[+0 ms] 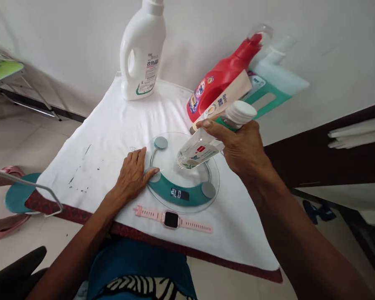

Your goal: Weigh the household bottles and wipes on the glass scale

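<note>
Two hands are at work. My right hand (242,150) is closed around a small clear bottle (198,152), which I hold tilted in the air, base down, over the glass scale (183,175); between the same fingers I also pinch a white cap (242,111). My left hand (133,177) lies flat and open on the white cloth (106,141), fingertips touching the scale's left rim and holding nothing.

To do this well, I judge I should bring the bottle upright, set it near the middle of the glass plate, let go completely, and take my left fingers off the rim so they add no weight; then the display (179,193) can settle before I read it.

Counting outward: one scale, with three round pads showing under the glass, and one lit display. One pink watch (171,218) lies on the cloth just beside the scale's near edge. Three large detergent bottles stand behind it on the table: one white (142,50), upright, well apart from the scale; one red (218,79), leaning; one pale teal (275,81), blurred. One cream tube (228,98) leans against the red bottle.
</note>
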The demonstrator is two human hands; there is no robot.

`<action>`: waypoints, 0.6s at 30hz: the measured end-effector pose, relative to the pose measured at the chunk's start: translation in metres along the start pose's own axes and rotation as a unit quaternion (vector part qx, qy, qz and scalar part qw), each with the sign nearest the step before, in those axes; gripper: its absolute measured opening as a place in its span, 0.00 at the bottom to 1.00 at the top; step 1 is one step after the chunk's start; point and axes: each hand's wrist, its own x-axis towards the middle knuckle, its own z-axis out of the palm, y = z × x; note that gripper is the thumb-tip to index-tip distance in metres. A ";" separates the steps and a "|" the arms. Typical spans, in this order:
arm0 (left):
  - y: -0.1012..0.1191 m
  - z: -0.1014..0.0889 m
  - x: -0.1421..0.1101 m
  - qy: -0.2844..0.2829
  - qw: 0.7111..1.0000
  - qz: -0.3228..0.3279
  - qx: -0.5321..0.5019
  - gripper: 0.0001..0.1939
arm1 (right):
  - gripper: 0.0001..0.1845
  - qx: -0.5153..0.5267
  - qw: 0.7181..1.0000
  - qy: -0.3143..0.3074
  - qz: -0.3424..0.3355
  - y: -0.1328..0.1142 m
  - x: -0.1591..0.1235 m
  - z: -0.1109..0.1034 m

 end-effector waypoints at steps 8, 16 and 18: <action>-0.003 0.000 0.003 0.015 1.000 0.006 -0.009 0.39 | 0.17 -0.010 0.999 0.016 -0.037 0.016 -0.020 0.008; -0.001 -0.006 0.003 0.005 1.000 0.002 -0.020 0.39 | 0.30 0.107 0.982 0.152 -0.006 0.042 -0.062 -0.024; 0.000 -0.007 0.003 0.000 1.000 0.005 -0.014 0.40 | 0.33 0.085 0.967 0.238 0.033 0.065 -0.081 -0.038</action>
